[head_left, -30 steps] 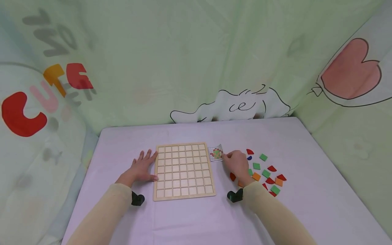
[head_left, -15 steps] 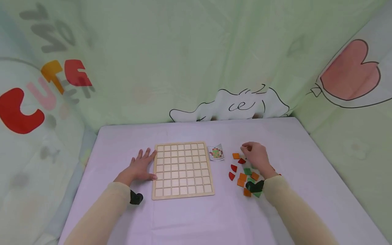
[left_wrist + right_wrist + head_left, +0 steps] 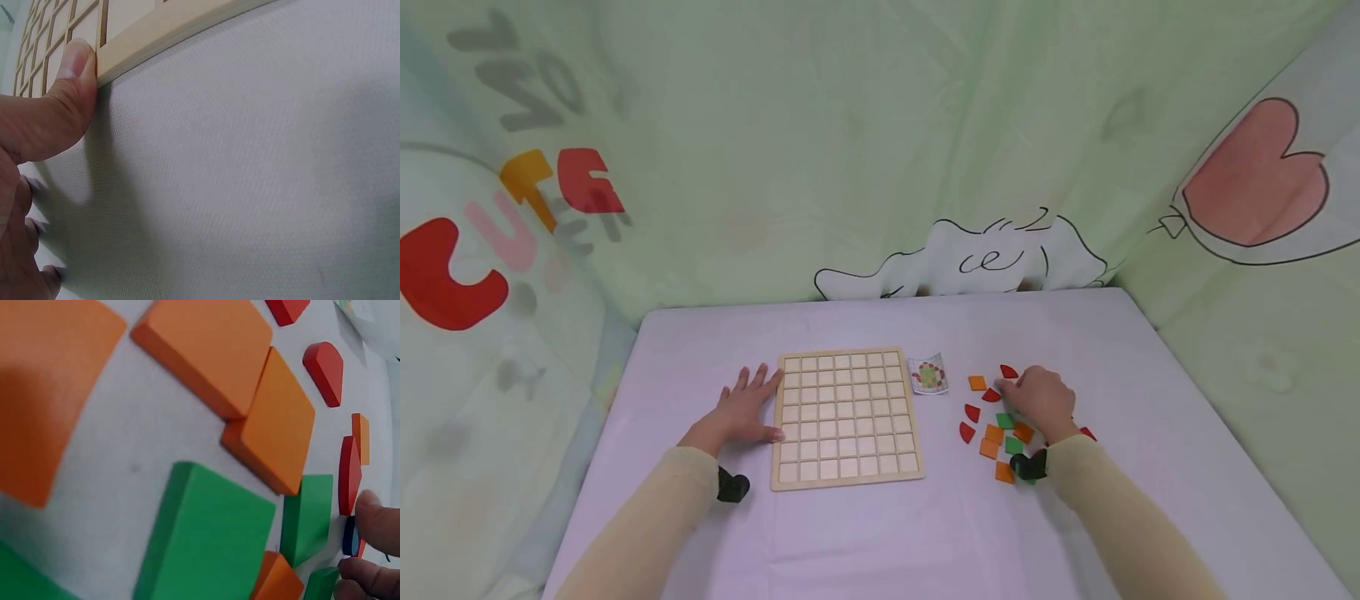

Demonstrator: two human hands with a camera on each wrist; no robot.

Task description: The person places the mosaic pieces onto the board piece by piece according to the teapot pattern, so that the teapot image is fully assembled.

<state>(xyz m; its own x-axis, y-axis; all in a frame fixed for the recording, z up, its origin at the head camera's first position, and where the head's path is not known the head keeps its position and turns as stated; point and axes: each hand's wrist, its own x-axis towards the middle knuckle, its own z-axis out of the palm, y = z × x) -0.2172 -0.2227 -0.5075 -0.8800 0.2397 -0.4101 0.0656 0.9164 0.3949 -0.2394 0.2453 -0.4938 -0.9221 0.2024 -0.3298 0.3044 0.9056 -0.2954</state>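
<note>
My left hand [image 3: 741, 414] lies at the left edge of a wooden grid board [image 3: 847, 481], fingers spread and thumb on its frame. In the left wrist view the thumb [image 3: 72, 75] presses on the board's rim. To the right of the board, my right hand [image 3: 1042, 402] reaches low among small coloured wooden pieces. In the right wrist view, its thumb [image 3: 378, 525] and a finger pinch a small blue piece [image 3: 350, 536], which is partly hidden. A red piece [image 3: 350, 475] and a green square [image 3: 307, 519] lie close by.
A small printed pattern card [image 3: 928, 375] lies at the board's upper right. Several orange squares [image 3: 989, 447], green squares [image 3: 1005, 421] and red quarter-round pieces [image 3: 967, 432] are scattered on the lilac table [image 3: 865, 542]. Hanging cloth [image 3: 737, 167] surrounds the table.
My right hand has left the pattern card, moved right over the coloured pieces, then lowered among them to the blue piece. My left hand has stayed at the board's edge.
</note>
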